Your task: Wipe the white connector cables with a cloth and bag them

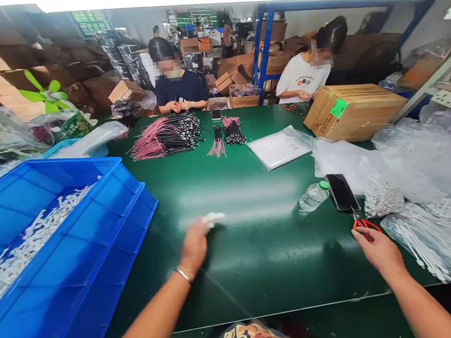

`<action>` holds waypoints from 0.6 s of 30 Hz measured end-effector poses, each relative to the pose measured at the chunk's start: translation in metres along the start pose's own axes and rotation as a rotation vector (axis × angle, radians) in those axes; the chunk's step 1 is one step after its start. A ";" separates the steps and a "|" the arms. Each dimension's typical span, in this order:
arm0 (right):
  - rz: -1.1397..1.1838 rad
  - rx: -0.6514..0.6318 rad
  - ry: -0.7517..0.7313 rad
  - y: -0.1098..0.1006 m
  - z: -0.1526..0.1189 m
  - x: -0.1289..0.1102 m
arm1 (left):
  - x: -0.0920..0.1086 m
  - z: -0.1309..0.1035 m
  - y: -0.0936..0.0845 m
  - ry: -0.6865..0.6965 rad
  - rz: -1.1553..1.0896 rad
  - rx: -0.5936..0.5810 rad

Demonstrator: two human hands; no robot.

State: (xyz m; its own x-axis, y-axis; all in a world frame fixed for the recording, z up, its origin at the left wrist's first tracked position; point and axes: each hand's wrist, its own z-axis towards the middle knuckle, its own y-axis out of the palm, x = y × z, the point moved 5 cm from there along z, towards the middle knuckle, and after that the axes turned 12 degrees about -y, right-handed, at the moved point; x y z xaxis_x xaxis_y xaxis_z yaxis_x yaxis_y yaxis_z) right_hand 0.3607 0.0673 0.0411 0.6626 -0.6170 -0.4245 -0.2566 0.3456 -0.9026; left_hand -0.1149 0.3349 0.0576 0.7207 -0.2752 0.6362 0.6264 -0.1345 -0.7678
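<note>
Count at the glossy green table (239, 282)

Two blue rectangular plastic bins (92, 218) are stacked. Two dark-screened rectangular phones (340, 190) (216, 115) show, and at least two red-handled metal hand tools (366, 224) (288, 107). Pink-and-black thin wires form three groups: one large heap (168, 136) and two small bundles (216, 141) (233, 130). There is one clear plastic bottle with a green cap (312, 198), one brown cardboard box with a green label (356, 110) on the tabletop, one lime-green bladed fan (46, 95) and two seated people (181, 91) (302, 76) opposite. Small white plastic pieces (33, 242) are too many to count.
</note>
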 end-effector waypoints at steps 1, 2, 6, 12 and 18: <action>0.047 -0.011 0.013 -0.001 -0.012 -0.004 | -0.020 0.027 -0.021 -0.085 0.003 0.074; 0.095 -0.030 0.030 -0.002 -0.025 -0.008 | -0.037 0.052 -0.037 -0.158 0.004 0.128; 0.252 -0.074 0.083 -0.005 -0.083 -0.020 | -0.052 0.096 -0.027 -0.238 -0.029 0.129; 0.386 -0.082 0.204 0.013 -0.172 -0.041 | 0.079 -0.011 0.122 0.204 -0.162 -0.318; 0.486 -0.052 0.301 0.043 -0.240 -0.064 | 0.141 -0.090 0.138 0.609 -0.268 -0.662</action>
State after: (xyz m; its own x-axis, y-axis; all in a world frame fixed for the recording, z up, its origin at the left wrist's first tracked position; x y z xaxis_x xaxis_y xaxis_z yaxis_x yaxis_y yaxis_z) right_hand 0.1387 -0.0477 0.0128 0.2325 -0.5723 -0.7864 -0.5212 0.6093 -0.5976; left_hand 0.0460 0.1916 0.0347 0.1798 -0.5827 0.7926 0.3180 -0.7280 -0.6074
